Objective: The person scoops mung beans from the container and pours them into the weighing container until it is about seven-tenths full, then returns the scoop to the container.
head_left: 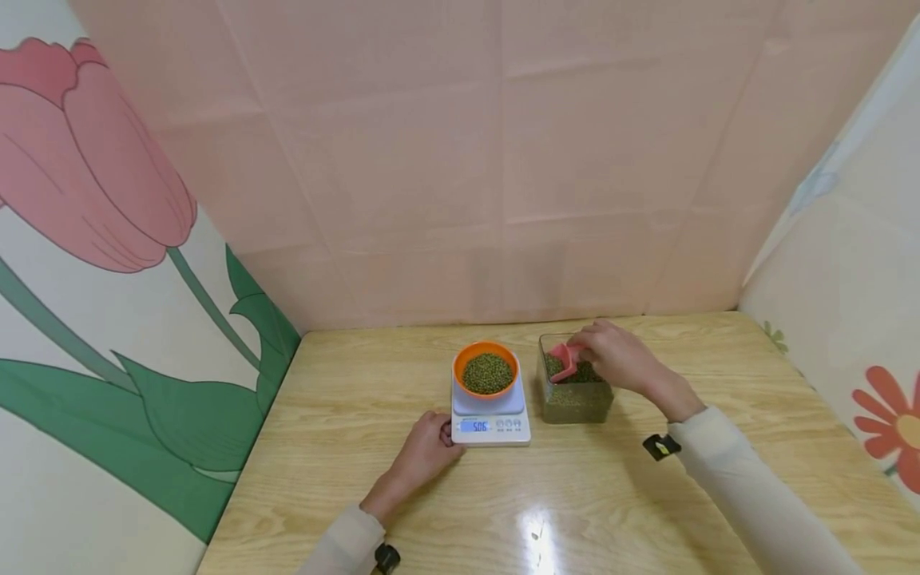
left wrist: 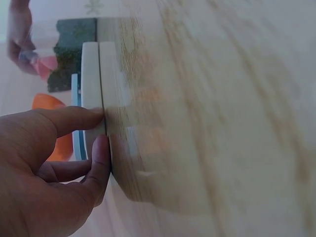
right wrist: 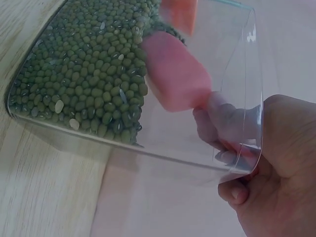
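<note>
A white kitchen scale (head_left: 492,434) with a lit display carries an orange bowl (head_left: 467,383) of green mung beans (head_left: 487,374). My left hand (head_left: 426,447) holds the scale's front left corner, thumb at the front edge and fingers curled at the side. To the right stands a clear square container (head_left: 575,411) partly filled with mung beans (right wrist: 84,74). My right hand (head_left: 614,355) reaches over its rim and grips a pink scoop (right wrist: 177,74) by the handle. The scoop's bowl is inside the container, its tip at the beans; its inside is hidden in the right wrist view.
Everything stands on a wood-grain table (head_left: 338,399). A pink sheet-covered wall (head_left: 446,200) rises behind it, with flower-patterned walls at left and right. Both wrists wear dark straps below pale sleeves (head_left: 747,487).
</note>
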`<state>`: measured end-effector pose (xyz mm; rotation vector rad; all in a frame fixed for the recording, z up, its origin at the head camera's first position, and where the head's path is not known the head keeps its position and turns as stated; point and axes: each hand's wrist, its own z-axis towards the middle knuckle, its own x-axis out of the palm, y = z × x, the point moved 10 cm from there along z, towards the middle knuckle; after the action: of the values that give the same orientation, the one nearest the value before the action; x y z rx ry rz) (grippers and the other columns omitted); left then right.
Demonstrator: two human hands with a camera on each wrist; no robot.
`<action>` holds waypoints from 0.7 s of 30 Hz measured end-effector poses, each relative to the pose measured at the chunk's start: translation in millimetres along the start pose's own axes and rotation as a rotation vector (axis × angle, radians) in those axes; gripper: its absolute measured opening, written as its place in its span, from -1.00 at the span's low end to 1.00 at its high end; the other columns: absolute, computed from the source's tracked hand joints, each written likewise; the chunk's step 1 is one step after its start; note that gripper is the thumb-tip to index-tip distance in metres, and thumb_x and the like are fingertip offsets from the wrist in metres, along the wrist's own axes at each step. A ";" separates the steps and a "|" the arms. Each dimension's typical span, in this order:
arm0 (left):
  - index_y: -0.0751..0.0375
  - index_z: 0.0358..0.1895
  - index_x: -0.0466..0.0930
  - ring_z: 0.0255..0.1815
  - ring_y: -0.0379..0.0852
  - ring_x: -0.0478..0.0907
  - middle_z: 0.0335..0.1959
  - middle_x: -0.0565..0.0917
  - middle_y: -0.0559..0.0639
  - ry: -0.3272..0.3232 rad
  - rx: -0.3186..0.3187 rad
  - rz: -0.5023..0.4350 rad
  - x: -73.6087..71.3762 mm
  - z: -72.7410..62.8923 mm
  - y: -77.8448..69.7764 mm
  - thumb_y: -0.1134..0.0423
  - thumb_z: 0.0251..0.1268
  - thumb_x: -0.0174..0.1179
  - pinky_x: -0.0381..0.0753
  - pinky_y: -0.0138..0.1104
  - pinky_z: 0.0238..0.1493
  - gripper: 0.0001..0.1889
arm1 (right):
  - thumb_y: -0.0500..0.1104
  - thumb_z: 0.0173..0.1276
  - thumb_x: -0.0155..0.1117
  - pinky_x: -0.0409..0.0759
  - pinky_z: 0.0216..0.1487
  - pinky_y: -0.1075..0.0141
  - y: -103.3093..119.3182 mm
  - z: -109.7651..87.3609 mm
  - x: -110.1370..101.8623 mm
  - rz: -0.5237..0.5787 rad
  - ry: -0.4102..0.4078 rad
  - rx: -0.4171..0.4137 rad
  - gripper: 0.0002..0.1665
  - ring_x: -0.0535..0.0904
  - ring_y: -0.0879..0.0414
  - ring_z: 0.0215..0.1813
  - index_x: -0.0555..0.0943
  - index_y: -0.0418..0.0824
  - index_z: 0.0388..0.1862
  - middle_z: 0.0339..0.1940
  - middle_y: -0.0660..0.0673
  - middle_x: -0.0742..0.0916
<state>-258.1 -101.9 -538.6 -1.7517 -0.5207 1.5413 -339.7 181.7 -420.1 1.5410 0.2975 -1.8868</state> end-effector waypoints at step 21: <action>0.43 0.08 0.67 -0.25 -0.19 0.46 -0.21 0.52 0.05 0.005 -0.006 -0.010 1.5 0.9 4.1 0.38 0.21 0.47 0.53 -0.48 -0.30 -0.62 | -0.39 0.40 0.39 0.65 0.15 -0.18 -13.5 -12.6 -13.5 0.071 -0.099 0.042 -0.72 0.68 -0.19 0.06 0.76 -0.32 0.07 -0.01 -0.24 0.82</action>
<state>-259.3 -103.3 -542.7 -1.7544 -0.5314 1.5296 -337.4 203.6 -414.1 1.4608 0.1583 -1.9171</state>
